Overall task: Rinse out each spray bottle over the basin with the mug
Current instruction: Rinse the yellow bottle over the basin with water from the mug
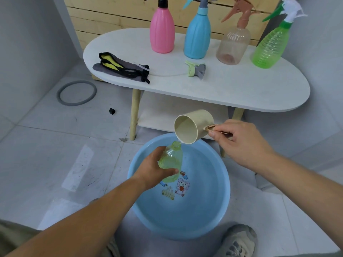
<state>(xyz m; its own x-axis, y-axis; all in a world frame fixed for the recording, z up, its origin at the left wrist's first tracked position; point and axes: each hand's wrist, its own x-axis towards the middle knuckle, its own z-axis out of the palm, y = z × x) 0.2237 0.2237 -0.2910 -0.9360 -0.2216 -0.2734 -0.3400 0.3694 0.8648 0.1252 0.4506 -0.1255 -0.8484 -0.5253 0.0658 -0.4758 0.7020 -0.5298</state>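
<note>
By a low white table (232, 89) on a tiled floor (55, 145), the left hand (155, 170) wraps its fingers round an uncapped bottle (171, 160) above the basin (194, 219). The right hand (241, 143) pinches the handle of the tipped mug (193, 125), whose lip is at the bottle's mouth. This is likely the first rinse: four bottles (162, 30) on the table, heads on, look untouched. The held bottle's axis is near upright, neck pointing up and slightly away.

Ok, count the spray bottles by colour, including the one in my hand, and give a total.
Pink opaque plastic bottle: 1
Blue opaque plastic bottle: 1
Clear peach-tinted plastic bottle: 1
Green translucent plastic bottles: 2, capped green bottle, plus uncapped green bottle in left hand
Total: 5
</note>
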